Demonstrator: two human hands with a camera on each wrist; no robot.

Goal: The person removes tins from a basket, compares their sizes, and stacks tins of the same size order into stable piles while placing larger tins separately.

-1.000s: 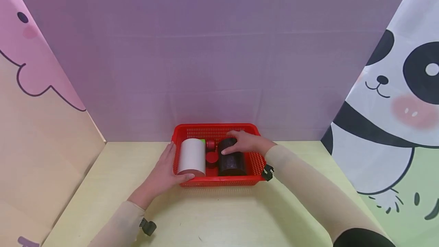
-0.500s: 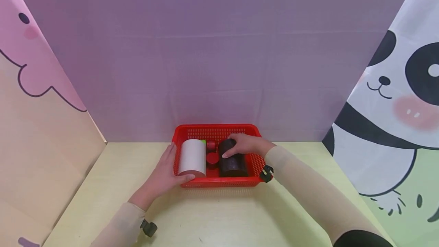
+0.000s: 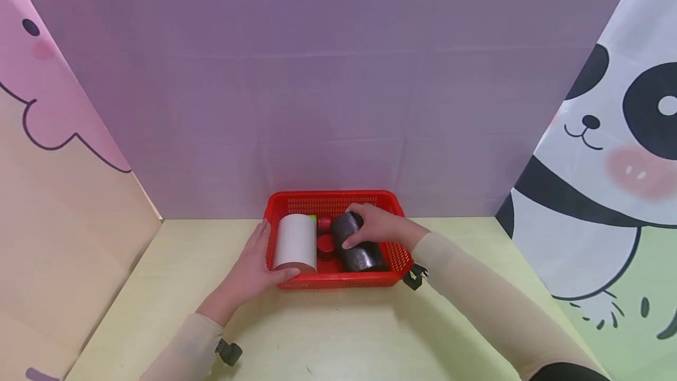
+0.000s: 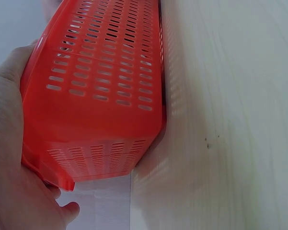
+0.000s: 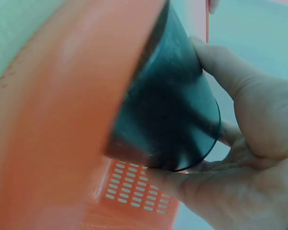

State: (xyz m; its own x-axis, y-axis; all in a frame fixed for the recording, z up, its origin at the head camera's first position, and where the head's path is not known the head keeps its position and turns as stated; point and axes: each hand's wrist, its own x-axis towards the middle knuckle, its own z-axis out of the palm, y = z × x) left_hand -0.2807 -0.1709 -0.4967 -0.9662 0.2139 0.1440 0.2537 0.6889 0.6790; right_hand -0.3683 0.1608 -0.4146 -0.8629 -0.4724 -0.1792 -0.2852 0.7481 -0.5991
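My right hand [image 3: 378, 225] grips the far end of a black cylinder [image 3: 366, 258] inside the red perforated basket [image 3: 349, 278]. The cylinder leans, its near end angled to the right; in the right wrist view the thumb and fingers [image 5: 167, 181] lie on either side of the dark cylinder [image 5: 177, 96]. My left hand [image 3: 248, 269] holds the basket's front left corner, thumb on the front rim and fingers along the left side. A white cylinder [image 3: 296, 240] with a reddish near end lies at the basket's left, next to that hand. Between the cylinders sit small red round pieces [image 3: 325, 244].
A bit of bright green [image 3: 313, 217] shows behind the white cylinder. The basket stands on a pale wooden table [image 3: 338, 334], close to a purple backdrop [image 3: 333, 104]. Printed side panels, one with a panda [image 3: 592, 204], flank the table.
The black cylinder has tipped in my right hand: its far end has shifted left, its near end right. My left hand and the basket have stayed put.
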